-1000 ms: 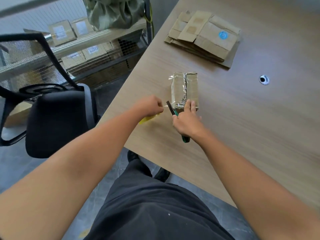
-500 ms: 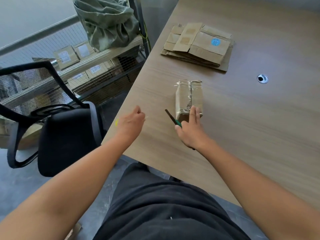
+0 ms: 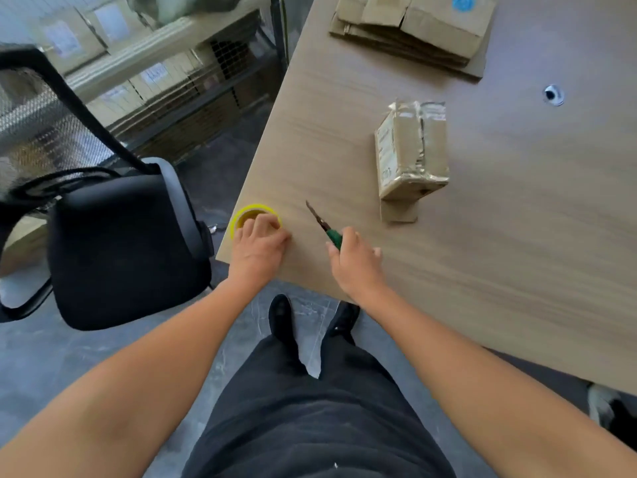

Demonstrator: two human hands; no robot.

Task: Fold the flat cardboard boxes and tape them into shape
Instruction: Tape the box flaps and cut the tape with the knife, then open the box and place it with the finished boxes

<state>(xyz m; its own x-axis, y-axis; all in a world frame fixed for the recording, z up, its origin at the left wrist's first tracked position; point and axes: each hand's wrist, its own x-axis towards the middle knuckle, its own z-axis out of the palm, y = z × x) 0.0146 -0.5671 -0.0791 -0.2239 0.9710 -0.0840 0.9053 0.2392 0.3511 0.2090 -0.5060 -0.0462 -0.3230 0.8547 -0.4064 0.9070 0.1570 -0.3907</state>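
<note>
A small folded cardboard box (image 3: 412,151), wrapped in shiny clear tape, stands on the wooden table (image 3: 499,236) with one loose flap at its near end. My right hand (image 3: 355,260) grips the green handle of a pair of scissors (image 3: 322,224), blades pointing up-left, a short way in front of the box. My left hand (image 3: 260,244) rests with curled fingers on a yellow-rimmed tape roll (image 3: 253,215) lying at the table's near-left corner. A stack of flat cardboard boxes (image 3: 413,25) lies at the far edge of the table.
A black office chair (image 3: 113,243) stands left of the table corner. Behind it a metal shelf (image 3: 155,74) holds several labelled cartons. A round cable hole (image 3: 553,95) sits in the tabletop to the right of the box.
My right hand has left the box and drawn back with the scissors. My left hand has moved to the table corner onto the tape roll. The box stands free.
</note>
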